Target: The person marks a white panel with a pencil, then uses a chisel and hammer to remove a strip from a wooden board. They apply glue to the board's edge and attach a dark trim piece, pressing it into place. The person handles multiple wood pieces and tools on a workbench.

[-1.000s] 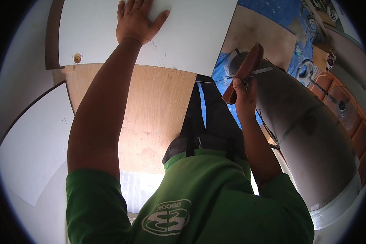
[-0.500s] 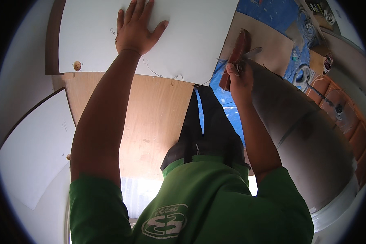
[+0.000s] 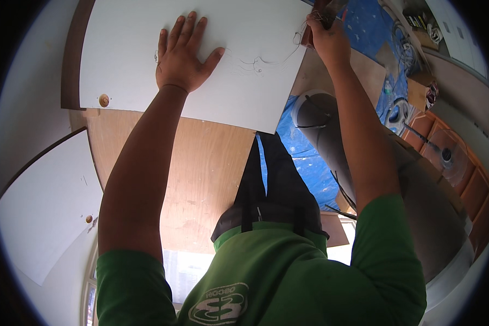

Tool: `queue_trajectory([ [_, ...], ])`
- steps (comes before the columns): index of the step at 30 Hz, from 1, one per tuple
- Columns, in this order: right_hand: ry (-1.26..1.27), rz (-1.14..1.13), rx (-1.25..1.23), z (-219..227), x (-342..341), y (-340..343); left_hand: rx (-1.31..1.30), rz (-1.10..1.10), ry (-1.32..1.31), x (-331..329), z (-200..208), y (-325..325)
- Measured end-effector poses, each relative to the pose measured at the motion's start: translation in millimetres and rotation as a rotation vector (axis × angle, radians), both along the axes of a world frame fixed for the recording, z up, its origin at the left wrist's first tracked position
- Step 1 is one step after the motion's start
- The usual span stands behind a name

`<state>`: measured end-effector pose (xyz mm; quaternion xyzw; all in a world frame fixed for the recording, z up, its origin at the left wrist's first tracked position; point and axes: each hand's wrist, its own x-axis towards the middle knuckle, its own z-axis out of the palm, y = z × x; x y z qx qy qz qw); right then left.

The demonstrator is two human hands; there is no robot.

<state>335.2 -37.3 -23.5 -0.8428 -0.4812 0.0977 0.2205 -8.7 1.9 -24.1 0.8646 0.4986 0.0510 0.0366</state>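
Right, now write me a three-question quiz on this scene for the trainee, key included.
1. How does the left hand meet the smooth white rectangular panel?
A) Curled into a fist on it
B) Flat, fingers spread
C) Hooked around its edge

2. True or false: the right hand holds a reddish-brown bar-shaped object.

3. Fill in the gap: the hand nearer the round wood-coloured spot on the panel is the ... hand.

Key: 1. B; 2. True; 3. left.

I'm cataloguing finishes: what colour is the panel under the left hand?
White; the panel under the left hand shows best in the head view.
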Motion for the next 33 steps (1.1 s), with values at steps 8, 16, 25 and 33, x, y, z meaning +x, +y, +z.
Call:
queue_trajectory([
  [8, 0.228, -0.002, -0.029, 21.5, 15.6, 38.7, 0.026, -0.008, 0.002, -0.4, -0.3, -0.1],
  [16, 0.154, -0.016, -0.039, 13.4, 9.4, 33.0, 0.053, -0.017, 0.040, -0.4, -2.6, 1.2],
  [25, 0.087, -0.061, 0.020, 11.4, -0.9, 23.6, -0.106, 0.000, 0.098, 2.6, 7.0, 0.0],
  [33, 0.120, -0.122, -0.091, 12.4, -26.8, -26.0, -0.220, 0.021, 0.169, 7.1, 18.9, 0.4],
])
